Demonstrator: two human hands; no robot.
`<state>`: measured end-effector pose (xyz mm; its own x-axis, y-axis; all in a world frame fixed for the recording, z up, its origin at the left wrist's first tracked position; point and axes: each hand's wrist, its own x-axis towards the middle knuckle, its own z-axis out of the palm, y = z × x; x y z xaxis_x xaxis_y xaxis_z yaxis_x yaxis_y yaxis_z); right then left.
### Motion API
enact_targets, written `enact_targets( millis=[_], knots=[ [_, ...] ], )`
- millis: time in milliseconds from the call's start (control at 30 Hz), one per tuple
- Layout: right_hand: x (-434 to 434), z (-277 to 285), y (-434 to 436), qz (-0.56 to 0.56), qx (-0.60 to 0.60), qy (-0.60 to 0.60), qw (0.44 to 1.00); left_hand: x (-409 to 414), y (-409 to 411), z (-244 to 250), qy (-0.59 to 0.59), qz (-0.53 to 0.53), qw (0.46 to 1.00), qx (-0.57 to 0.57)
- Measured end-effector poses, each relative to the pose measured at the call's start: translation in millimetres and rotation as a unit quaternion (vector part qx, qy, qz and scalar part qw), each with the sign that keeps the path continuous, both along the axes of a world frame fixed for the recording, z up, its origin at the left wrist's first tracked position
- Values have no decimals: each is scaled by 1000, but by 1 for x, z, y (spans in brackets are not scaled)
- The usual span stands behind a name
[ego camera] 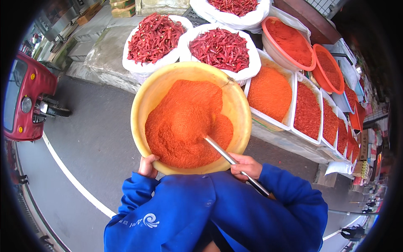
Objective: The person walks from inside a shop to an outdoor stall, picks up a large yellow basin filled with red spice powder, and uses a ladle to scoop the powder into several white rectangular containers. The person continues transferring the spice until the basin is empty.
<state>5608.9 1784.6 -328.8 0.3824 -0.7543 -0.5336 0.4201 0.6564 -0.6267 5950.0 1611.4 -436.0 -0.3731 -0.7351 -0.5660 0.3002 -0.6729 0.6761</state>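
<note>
A large yellow plastic basin [244,126] holding a heap of orange-red chili powder [184,123] is in front of my body. My left hand [149,166] grips its near left rim, thumb over the edge. My right hand [246,167] is at the near right rim, closed around a long metal handle [225,154]. The handle slants from the powder down to the right across my blue jacket; its far end is buried in the powder, so the tool's head is hidden. The powder is mounded in the middle, with a hollow around the buried end.
White sacks of dried red chilies [156,39] [219,50] stand beyond the basin. Along the right, white bins of ground chili [270,91] form a row, with a pink basin [288,44] and an orange basin [329,69] behind. A red three-wheeled vehicle [28,97] stands on the road at left.
</note>
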Motion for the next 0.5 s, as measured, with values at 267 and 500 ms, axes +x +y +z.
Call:
enact_targets(
  millis=[267, 500],
  knots=[
    [-13, 55, 4, -68, 46, -30, 996, -6, 3, 10, 3, -3, 1000, -7],
    [-45, 95, 10, -124, 80, -74, 986, -9, 5, 14, 43, -17, 999, -25]
  ],
)
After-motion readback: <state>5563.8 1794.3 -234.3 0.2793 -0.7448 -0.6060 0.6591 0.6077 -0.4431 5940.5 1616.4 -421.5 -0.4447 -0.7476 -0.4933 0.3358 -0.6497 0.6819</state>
